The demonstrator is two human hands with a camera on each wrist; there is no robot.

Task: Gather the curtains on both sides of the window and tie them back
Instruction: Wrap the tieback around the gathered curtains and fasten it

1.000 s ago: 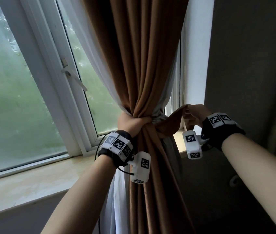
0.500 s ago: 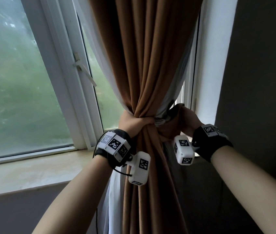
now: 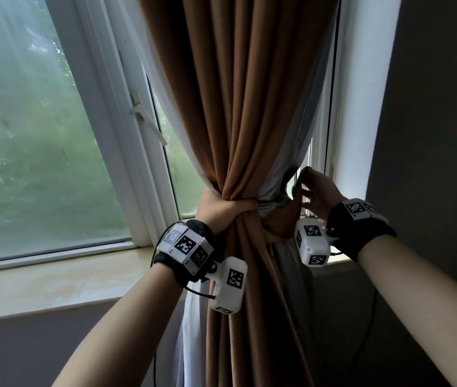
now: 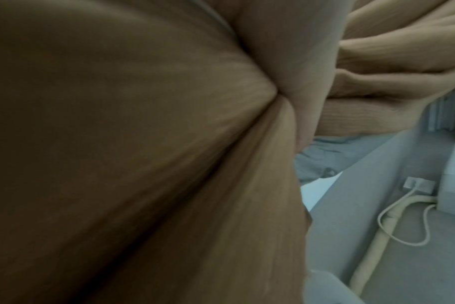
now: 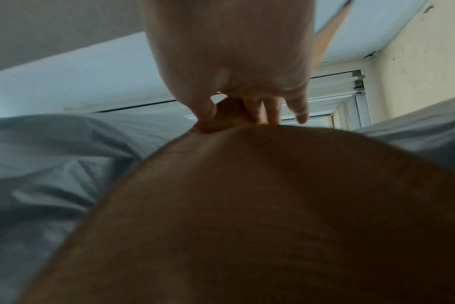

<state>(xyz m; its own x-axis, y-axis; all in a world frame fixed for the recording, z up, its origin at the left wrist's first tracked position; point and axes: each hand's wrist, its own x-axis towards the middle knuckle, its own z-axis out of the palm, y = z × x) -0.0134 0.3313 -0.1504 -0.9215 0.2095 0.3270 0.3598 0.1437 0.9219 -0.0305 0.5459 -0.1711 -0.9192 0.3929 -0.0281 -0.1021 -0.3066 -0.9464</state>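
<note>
A brown curtain [image 3: 244,121] with a pale lining [image 3: 291,163] hangs gathered in front of the window's right side. My left hand [image 3: 221,209] grips the bundle at its waist; the left wrist view shows its fingers wrapped round brown folds [image 4: 143,164]. A brown tie-back band [image 3: 283,219] runs from the waist to the right. My right hand [image 3: 315,191] pinches the band's end between thumb and fingers beside the window frame; in the right wrist view the pinch [image 5: 229,115] sits above the brown band [image 5: 273,205]. What the band's end meets is hidden.
A white window frame [image 3: 115,135] with a handle [image 3: 149,121] stands left of the curtain. The stone sill [image 3: 54,277] runs below. A dark wall [image 3: 431,135] closes the right side. A wall socket with a cable [image 4: 416,186] shows low on the wall.
My right hand carried the band's end from out to the right back toward the curtain, then up to the frame edge. The left hand kept its grip on the bundle.
</note>
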